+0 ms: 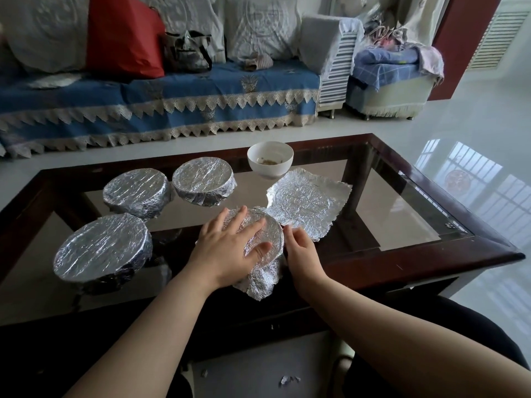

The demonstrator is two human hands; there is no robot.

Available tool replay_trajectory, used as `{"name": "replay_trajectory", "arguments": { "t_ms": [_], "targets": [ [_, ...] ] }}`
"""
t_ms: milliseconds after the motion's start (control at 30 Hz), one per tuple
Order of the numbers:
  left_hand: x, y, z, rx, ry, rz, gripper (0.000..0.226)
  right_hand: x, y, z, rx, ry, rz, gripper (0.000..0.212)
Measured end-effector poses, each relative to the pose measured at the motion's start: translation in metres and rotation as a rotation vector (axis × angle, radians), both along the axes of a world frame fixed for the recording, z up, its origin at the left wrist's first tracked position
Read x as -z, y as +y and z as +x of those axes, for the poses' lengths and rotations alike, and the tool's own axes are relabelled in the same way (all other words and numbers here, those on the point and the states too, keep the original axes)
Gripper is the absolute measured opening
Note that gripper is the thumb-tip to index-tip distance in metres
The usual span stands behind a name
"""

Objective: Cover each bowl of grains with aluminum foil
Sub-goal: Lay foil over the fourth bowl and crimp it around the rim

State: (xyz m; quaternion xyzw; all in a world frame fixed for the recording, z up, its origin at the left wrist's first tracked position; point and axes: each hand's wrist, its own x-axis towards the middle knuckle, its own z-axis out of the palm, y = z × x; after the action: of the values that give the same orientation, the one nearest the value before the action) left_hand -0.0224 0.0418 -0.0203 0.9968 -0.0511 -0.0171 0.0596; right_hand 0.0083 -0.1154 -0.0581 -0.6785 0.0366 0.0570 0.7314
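Note:
Three foil-covered bowls stand on the glass table: one at front left (pixel 100 248), one behind it (pixel 136 193), one at the middle back (pixel 204 180). A fourth bowl with foil over it (pixel 267 234) sits in front of me. My left hand (pixel 230 248) presses flat on its top. My right hand (pixel 298 248) presses the foil against the bowl's right side with bent fingers. Loose foil hangs at its near side. An uncovered white bowl (pixel 270 159) with a few grains stands at the back. A flat foil sheet (pixel 310 202) lies to the right.
The table has a dark wooden frame (pixel 431 254) around the glass. A blue-covered sofa (pixel 161 93) with a red cushion runs behind it. Small foil scraps (pixel 288 380) lie on the floor near my knees. Shiny tiled floor spreads to the right.

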Motion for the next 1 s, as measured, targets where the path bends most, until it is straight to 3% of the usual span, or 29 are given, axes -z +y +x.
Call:
{"name": "replay_trajectory", "arguments": {
  "t_ms": [333,467,633,833,1000],
  "targets": [
    [0.001,-0.001,0.0,-0.009,-0.007,0.005,0.089,-0.004,-0.003,0.003,-0.037,0.092,0.075,0.021],
    [0.001,-0.001,0.0,-0.01,-0.015,0.004,0.089,0.002,-0.001,0.007,-0.032,0.083,0.136,0.006],
    [0.001,-0.002,0.0,-0.01,-0.016,-0.004,0.089,0.008,-0.003,0.01,-0.031,-0.067,-0.08,0.015],
    [0.003,-0.002,0.001,-0.023,-0.035,0.013,0.089,0.012,-0.012,0.011,-0.034,-0.293,-0.497,0.014],
    [0.005,-0.002,0.002,-0.022,-0.052,0.009,0.095,0.01,-0.015,0.005,-0.072,-0.336,-0.495,0.03]
  ]
}}
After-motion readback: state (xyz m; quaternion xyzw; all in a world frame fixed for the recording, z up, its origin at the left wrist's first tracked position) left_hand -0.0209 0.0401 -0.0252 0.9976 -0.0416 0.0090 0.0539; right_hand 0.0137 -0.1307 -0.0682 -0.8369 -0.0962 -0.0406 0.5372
